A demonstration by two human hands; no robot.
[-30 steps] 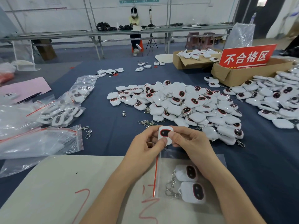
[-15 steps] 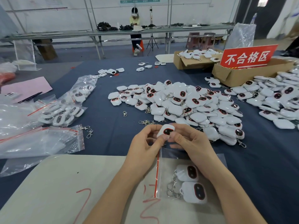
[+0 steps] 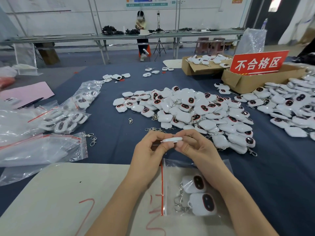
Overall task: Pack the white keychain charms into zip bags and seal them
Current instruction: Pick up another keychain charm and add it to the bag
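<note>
A white keychain charm (image 3: 172, 139) is held edge-on above the table, pinched between the fingertips of my left hand (image 3: 150, 154) and my right hand (image 3: 196, 149). Below my right wrist lies a clear zip bag (image 3: 172, 189) with a red seal strip, holding two white charms (image 3: 202, 203) with dark oval faces and metal clasps. A big heap of loose white charms (image 3: 187, 109) lies just beyond my hands on the blue cloth.
Filled and empty zip bags (image 3: 51, 133) lie at the left. A second charm heap (image 3: 289, 106) spreads at the right, behind it cardboard boxes (image 3: 242, 80) with a red sign. Loose metal clasps (image 3: 92, 138) lie on the cloth. A beige board (image 3: 59, 193) lies under my forearms.
The charm has been turned from face-up to edge-on between my fingertips. My hands stayed in about the same place above the bag.
</note>
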